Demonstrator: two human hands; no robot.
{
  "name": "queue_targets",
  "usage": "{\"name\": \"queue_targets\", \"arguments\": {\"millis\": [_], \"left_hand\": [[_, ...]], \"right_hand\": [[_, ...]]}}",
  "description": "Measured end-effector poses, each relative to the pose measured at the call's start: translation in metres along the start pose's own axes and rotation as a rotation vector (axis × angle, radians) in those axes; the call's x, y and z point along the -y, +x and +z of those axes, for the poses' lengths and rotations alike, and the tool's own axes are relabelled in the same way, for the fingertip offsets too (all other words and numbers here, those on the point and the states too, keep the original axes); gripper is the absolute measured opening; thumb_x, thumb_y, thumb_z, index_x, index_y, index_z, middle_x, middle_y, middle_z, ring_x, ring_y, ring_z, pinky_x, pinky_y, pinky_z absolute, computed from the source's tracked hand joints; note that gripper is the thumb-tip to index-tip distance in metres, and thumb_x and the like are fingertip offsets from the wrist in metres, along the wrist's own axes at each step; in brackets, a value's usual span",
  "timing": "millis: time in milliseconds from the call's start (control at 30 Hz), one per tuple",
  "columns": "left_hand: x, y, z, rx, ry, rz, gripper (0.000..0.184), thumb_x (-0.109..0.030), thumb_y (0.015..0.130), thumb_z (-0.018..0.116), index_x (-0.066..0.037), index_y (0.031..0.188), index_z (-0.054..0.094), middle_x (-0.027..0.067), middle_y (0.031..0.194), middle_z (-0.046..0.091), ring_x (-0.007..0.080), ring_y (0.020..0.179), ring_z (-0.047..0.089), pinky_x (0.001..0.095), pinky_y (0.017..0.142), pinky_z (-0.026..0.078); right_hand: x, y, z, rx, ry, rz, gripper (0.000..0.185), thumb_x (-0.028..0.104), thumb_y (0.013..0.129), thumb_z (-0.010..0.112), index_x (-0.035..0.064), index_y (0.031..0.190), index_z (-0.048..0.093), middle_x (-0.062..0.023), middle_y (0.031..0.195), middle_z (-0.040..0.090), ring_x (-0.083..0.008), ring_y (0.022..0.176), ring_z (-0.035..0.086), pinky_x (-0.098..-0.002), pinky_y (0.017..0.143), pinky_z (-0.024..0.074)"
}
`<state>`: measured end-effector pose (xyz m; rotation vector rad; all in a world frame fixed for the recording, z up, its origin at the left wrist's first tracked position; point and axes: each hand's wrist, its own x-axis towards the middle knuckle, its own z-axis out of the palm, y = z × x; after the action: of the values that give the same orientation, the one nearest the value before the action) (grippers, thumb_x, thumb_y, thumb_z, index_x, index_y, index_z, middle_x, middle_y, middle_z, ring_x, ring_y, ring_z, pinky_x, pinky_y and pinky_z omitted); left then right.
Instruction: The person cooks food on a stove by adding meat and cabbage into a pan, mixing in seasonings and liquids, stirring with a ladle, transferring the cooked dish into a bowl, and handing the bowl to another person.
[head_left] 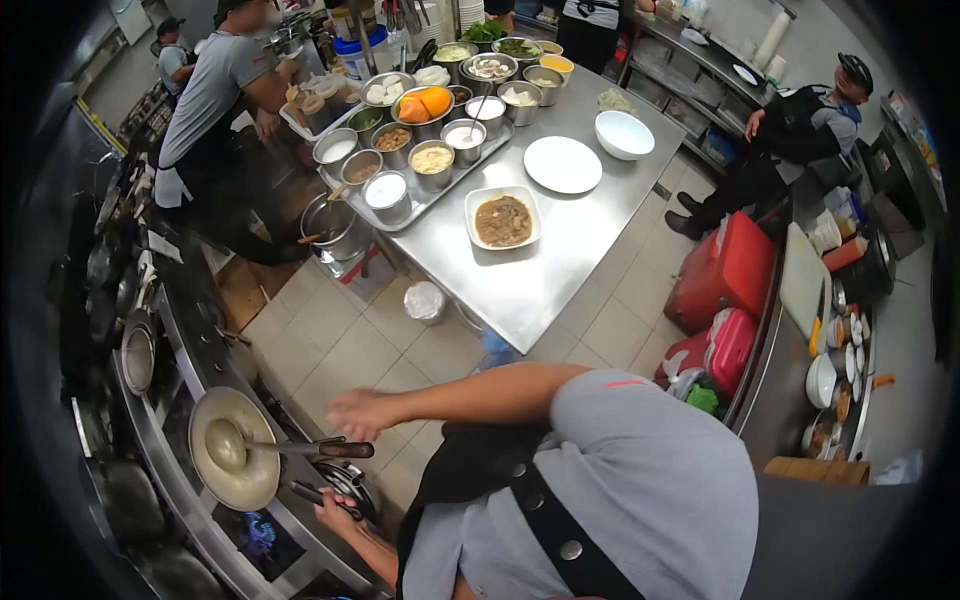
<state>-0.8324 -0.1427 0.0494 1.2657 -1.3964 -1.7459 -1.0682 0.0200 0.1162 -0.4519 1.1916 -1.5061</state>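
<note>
My left hand (338, 512) is closed round the black handle of a wok (262, 481), which sits on the stove at lower left. A ladle (224, 446) lies in the wok, its dark-ended handle reaching over the rim toward me. Just above that handle end is my right hand (364, 412), slightly blurred, with its fingers apart and nothing in them. What the wok contains is hard to make out.
A steel table (525, 290) carries a bowl of brown food (503, 220), a white plate (563, 165), a white bowl (624, 135) and several ingredient tins. Blue flame (258, 533) burns beside the wok. Co-workers stand at upper left and right. Red containers (722, 270) stand right.
</note>
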Motion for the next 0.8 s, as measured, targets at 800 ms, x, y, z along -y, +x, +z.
{"name": "queue_targets", "arguments": {"millis": [800], "left_hand": [[-0.053,-0.068,0.127,-0.183,0.05,-0.098,0.02,-0.019,0.089,0.047,-0.001,0.088,0.055,0.0038,0.064,0.047,0.0152,0.05,0.044,0.0269,0.042,0.036]], "right_hand": [[0.033,-0.21,-0.343,-1.034,0.052,-0.019,0.025,0.017,0.084,0.048,-0.0059,0.088,0.057,-0.0138,0.075,0.063,-0.0195,0.057,0.064,-0.0289,0.043,0.0488]]}}
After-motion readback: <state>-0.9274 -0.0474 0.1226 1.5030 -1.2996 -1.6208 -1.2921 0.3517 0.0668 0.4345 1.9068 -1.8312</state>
